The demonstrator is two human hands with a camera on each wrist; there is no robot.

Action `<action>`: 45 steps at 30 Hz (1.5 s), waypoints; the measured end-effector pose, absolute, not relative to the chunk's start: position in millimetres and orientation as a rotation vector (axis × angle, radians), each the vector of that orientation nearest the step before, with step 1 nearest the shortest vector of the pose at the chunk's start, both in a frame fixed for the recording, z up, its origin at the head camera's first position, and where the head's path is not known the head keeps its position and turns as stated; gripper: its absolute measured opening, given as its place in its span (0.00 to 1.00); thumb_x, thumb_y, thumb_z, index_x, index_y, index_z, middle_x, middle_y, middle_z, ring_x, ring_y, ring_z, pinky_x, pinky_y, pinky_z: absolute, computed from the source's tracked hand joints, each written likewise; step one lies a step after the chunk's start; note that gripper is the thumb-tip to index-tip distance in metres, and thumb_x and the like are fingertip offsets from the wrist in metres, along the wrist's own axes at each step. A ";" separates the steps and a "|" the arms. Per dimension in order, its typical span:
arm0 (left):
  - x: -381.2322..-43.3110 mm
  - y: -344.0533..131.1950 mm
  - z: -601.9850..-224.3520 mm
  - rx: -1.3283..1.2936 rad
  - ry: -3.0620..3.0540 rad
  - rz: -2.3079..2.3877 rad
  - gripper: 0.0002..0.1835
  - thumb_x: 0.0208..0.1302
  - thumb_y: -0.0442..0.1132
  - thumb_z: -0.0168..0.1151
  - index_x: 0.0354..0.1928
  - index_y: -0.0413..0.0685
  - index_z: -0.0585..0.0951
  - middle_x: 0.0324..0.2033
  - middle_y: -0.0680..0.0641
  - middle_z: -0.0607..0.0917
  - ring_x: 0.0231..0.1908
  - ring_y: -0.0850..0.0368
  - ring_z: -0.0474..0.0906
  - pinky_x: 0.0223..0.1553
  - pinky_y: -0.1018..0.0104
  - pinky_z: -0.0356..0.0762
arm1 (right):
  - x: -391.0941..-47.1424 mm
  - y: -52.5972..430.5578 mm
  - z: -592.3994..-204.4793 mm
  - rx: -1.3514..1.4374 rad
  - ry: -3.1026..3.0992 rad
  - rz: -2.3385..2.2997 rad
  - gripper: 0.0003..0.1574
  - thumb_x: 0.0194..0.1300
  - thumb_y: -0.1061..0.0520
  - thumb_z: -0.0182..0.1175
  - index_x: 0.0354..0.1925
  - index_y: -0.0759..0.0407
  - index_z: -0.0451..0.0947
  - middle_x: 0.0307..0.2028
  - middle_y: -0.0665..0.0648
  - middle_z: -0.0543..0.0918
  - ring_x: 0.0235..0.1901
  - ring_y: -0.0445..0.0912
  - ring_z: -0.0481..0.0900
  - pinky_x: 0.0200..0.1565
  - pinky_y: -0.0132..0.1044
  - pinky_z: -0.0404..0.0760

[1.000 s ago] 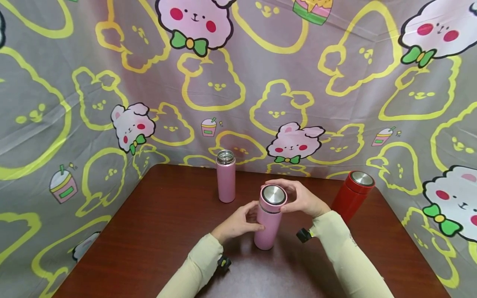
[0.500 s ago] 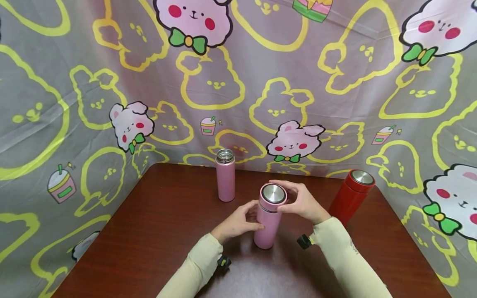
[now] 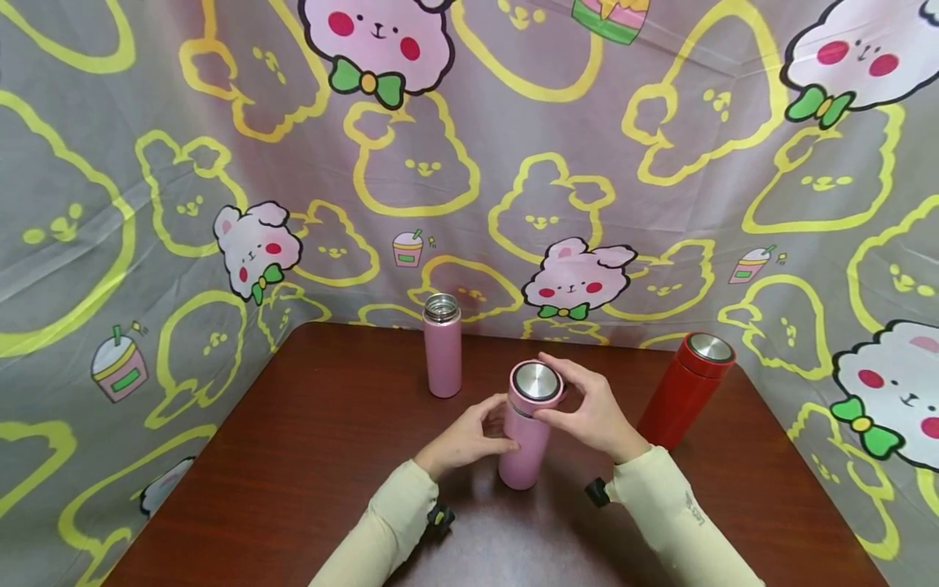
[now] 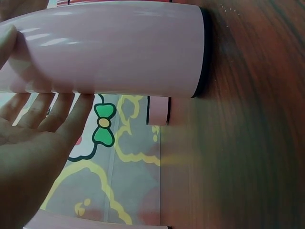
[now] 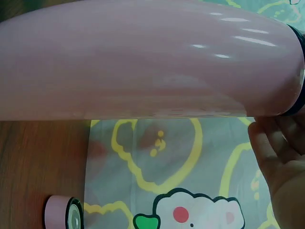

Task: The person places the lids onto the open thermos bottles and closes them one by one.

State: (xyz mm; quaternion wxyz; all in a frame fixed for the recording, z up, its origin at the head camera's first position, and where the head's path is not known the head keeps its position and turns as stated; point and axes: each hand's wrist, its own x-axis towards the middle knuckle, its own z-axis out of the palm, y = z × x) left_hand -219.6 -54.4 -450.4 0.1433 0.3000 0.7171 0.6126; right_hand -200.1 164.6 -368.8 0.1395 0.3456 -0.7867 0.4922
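Observation:
A pink thermos point(image 3: 524, 444) stands upright at the middle of the table, topped by a pink lid with a silver disc point(image 3: 537, 381). My left hand point(image 3: 460, 439) grips its body from the left, thumb in front and fingers behind, as the left wrist view also shows around the pink body point(image 4: 114, 50). From the right, my right hand point(image 3: 596, 410) pinches the lid between thumb and fingers. A dark ring shows between lid and body. In the right wrist view the body point(image 5: 157, 62) hides part of the right hand point(image 5: 286, 167).
Behind on the left stands a lidless pink thermos point(image 3: 443, 355) with a bare steel mouth. A loose pink lid point(image 5: 58, 212) lies on the table, hidden in the head view. To the right stands a red thermos point(image 3: 685, 395). Patterned cloth point(image 3: 421, 171) hangs around the table point(image 3: 308, 456).
My right hand has turned around the lid, its wrist swinging lower and toward me while the thumb slides left across the lid's front. My left hand and the thermos stay nearly in place.

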 end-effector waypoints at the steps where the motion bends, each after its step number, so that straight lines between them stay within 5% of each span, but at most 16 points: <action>1: -219.4 -54.2 -450.6 0.865 2.067 1.768 0.33 0.56 0.31 0.67 0.64 0.50 0.66 0.55 0.49 0.77 0.55 0.57 0.74 0.55 0.62 0.71 | -202.3 166.9 -372.5 1.015 -2.277 1.430 0.46 0.45 0.69 0.73 0.63 0.67 0.67 0.52 0.61 0.79 0.47 0.42 0.76 0.45 0.32 0.77; 6: -221.3 -54.0 -454.3 0.889 2.064 1.773 0.34 0.56 0.32 0.68 0.64 0.49 0.67 0.55 0.48 0.76 0.55 0.56 0.73 0.55 0.62 0.71 | -214.5 179.8 -388.5 1.124 -2.301 1.564 0.46 0.54 0.67 0.66 0.69 0.58 0.60 0.61 0.59 0.71 0.59 0.44 0.69 0.57 0.36 0.69; 21: -220.6 -51.3 -445.9 0.848 2.049 1.776 0.35 0.53 0.26 0.67 0.64 0.39 0.66 0.54 0.42 0.77 0.53 0.57 0.74 0.55 0.60 0.71 | -245.3 183.5 -383.3 1.591 -2.161 2.117 0.46 0.57 0.64 0.58 0.71 0.61 0.53 0.66 0.69 0.61 0.63 0.55 0.65 0.56 0.49 0.72; 30: -209.8 -53.1 -432.2 0.903 2.009 1.810 0.34 0.54 0.26 0.66 0.64 0.36 0.65 0.54 0.39 0.77 0.53 0.54 0.74 0.55 0.57 0.71 | -259.5 181.7 -382.2 1.688 -2.123 2.209 0.42 0.55 0.60 0.63 0.64 0.72 0.59 0.59 0.65 0.72 0.57 0.56 0.71 0.55 0.47 0.72; 38: -209.6 -55.1 -430.5 0.904 2.035 1.804 0.34 0.54 0.26 0.67 0.63 0.36 0.65 0.53 0.39 0.77 0.52 0.54 0.75 0.55 0.50 0.70 | -263.3 178.8 -383.2 1.586 -2.162 2.219 0.42 0.54 0.54 0.68 0.62 0.69 0.64 0.55 0.62 0.77 0.52 0.54 0.75 0.53 0.47 0.74; 45: -216.3 -54.2 -445.7 0.930 2.049 1.808 0.33 0.55 0.27 0.67 0.63 0.38 0.66 0.53 0.40 0.77 0.53 0.53 0.75 0.55 0.51 0.71 | -254.0 178.4 -383.6 1.411 -2.240 2.174 0.37 0.52 0.61 0.66 0.60 0.67 0.67 0.51 0.60 0.79 0.48 0.53 0.77 0.48 0.48 0.77</action>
